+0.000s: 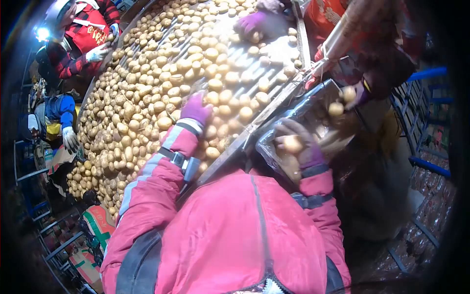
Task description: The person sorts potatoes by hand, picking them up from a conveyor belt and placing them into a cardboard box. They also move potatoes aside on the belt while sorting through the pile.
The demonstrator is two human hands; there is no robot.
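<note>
My left hand (197, 109), in a purple glove, reaches over the potatoes (156, 105) spread on a roller table (254, 88). Its fingertips are smeared by motion, so I cannot make out whether they grip a potato. My right hand (306, 147), gloved alike and somewhat blurred, is at the box lined with clear plastic (268, 146) beside the table's edge. Its fingers curl around a pale potato (292, 143). Much of the box's inside is dark or hidden by my hand.
Another person's purple-gloved hand (361, 94) is at the box's far side, by some potatoes. A further purple glove (252, 23) works at the table's top. Two people stand along the left side. A pole (342, 32), blue metal frames (428, 166) and cartons (98, 223) surround the table.
</note>
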